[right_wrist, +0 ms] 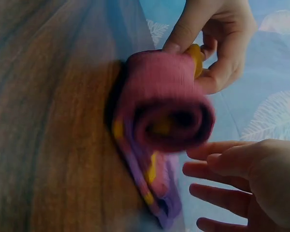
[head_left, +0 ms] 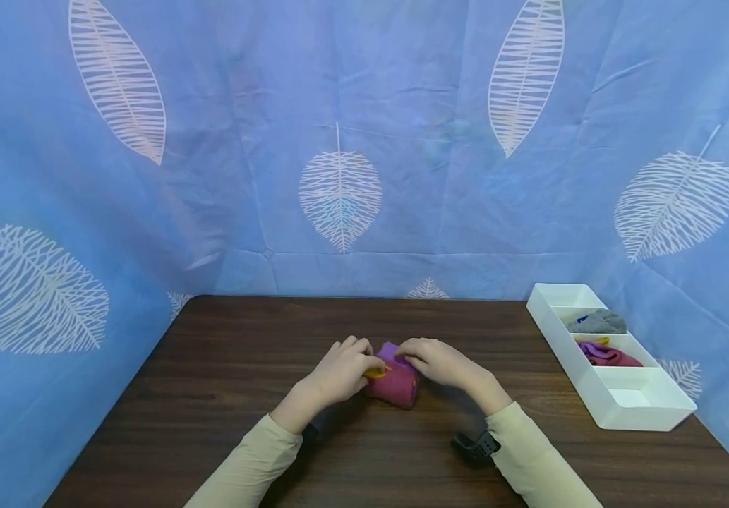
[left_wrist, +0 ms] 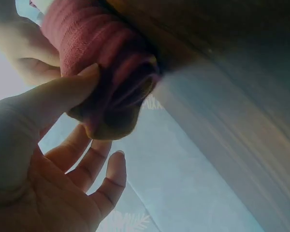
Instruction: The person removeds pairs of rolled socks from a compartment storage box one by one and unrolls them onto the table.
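A dark pink sock [head_left: 394,388] with purple and yellow parts lies rolled up on the table, in front of the person. At its left end, the left hand [head_left: 341,370] pinches a yellow edge between thumb and fingers; the left wrist view shows the thumb on the ribbed sock [left_wrist: 94,43]. The right hand [head_left: 443,361] is at the other side, fingertips by the purple part. In the right wrist view its fingers are spread loosely beside the spiral end of the rolled sock [right_wrist: 164,77], and a flat purple, pink and yellow tail hangs out from under the roll.
A white divided box [head_left: 593,395] stands at the table's right edge. One compartment has a grey bundle [head_left: 598,322], another a purple and dark pink bundle [head_left: 612,354]. Blue cloth with white leaves [head_left: 402,212] hangs behind the brown wooden table [head_left: 212,423].
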Demonstrator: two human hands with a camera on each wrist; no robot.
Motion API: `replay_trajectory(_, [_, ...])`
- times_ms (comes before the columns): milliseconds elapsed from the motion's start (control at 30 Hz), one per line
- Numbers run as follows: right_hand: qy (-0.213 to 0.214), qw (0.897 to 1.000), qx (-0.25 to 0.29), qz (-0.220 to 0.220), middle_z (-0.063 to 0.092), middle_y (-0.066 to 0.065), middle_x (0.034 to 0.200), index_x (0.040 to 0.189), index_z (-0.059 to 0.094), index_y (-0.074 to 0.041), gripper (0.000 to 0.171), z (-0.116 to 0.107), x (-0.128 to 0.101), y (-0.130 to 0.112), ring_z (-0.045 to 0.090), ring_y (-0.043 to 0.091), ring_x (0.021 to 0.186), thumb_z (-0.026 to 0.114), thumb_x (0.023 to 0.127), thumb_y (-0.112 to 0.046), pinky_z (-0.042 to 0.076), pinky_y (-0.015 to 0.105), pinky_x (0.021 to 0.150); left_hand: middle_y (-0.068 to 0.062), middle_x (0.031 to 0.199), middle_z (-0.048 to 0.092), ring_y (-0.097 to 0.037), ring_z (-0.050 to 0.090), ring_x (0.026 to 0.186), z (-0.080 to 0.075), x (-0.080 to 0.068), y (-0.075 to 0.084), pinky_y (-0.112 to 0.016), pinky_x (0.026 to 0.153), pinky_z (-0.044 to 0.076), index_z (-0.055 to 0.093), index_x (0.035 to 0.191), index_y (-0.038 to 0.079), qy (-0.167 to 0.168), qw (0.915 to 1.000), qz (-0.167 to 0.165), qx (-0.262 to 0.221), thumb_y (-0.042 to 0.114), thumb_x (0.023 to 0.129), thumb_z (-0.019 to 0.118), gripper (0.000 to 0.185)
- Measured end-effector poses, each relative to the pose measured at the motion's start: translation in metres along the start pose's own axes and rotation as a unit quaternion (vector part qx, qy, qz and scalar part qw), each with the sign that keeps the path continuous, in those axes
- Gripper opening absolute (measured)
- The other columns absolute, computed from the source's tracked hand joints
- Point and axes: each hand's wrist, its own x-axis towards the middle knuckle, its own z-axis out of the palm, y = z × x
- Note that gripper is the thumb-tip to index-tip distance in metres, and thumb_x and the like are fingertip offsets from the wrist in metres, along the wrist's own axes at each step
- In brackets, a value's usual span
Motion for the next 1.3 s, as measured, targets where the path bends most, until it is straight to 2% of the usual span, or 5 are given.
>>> replay_trajectory(467, [-0.077, 0.996, -0.023, 0.027, 0.065, 0.009, 0.126, 0.121, 0.069, -0.011, 0.029, 0.002, -0.011, -0.007, 0.057, 0.033, 0.12, 0.061, 0.096, -0.023, 0.047, 0.051, 0.098, 0.004, 0.095, 0.049, -0.013, 0.033, 0.084, -0.002, 0.0, -0.012, -0.024, 0.069, 0.025, 0.075, 0.104, 0.034, 0.004, 0.9993, 0.011, 0.034, 0.006, 0.094, 0.062, 0.033])
replay_trajectory(733, [-0.06, 0.996, -0.058, 0.024, 0.066, 0.006, 0.12, 0.118, 0.07, -0.013, 0.029, 0.005, -0.021, -0.017, 0.059, 0.026, 0.112, 0.065, 0.093, -0.027, 0.051, 0.045, 0.092, 0.004, 0.099, 0.054, -0.016, 0.04, 0.09, -0.008, 0.001, -0.005, -0.032, 0.076, 0.034, 0.073, 0.111, 0.037, -0.054, 0.997, -0.04, 0.038, 0.041, 0.095, 0.058, 0.022])
replay_trajectory(933, [-0.06, 0.996, -0.063, 0.03, 0.065, 0.003, 0.117, 0.115, 0.071, -0.015, 0.029, 0.005, -0.029, -0.022, 0.059, 0.024, 0.109, 0.067, 0.091, -0.032, 0.052, 0.043, 0.089, 0.002, 0.104, 0.067, -0.02, 0.055, 0.096, -0.007, 0.0, 0.004, -0.044, 0.085, 0.041, 0.072, 0.113, 0.035, -0.074, 0.9941, -0.075, 0.028, 0.075, 0.085, 0.048, 0.055])
replay_trajectory(1133, [-0.058, 0.996, -0.067, 0.015, 0.063, -0.002, 0.106, 0.112, 0.072, -0.016, 0.028, 0.007, -0.038, -0.033, 0.058, 0.015, 0.096, 0.069, 0.09, -0.034, 0.053, 0.035, 0.078, 0.003, 0.103, 0.069, -0.017, 0.052, 0.087, -0.005, 0.001, 0.003, -0.04, 0.08, 0.038, 0.07, 0.115, 0.033, -0.077, 0.9933, -0.083, 0.023, 0.078, 0.081, 0.051, 0.06])
replay_trajectory(1300, [-0.051, 0.995, -0.084, -0.012, 0.063, -0.006, 0.101, 0.111, 0.072, -0.017, 0.029, 0.012, -0.043, -0.045, 0.057, 0.007, 0.089, 0.069, 0.09, -0.037, 0.052, 0.029, 0.075, 0.0, 0.112, 0.068, -0.02, 0.056, 0.097, -0.005, 0.001, -0.001, -0.043, 0.082, 0.04, 0.068, 0.122, 0.031, -0.072, 0.9944, -0.077, 0.008, 0.073, 0.078, 0.061, 0.061])
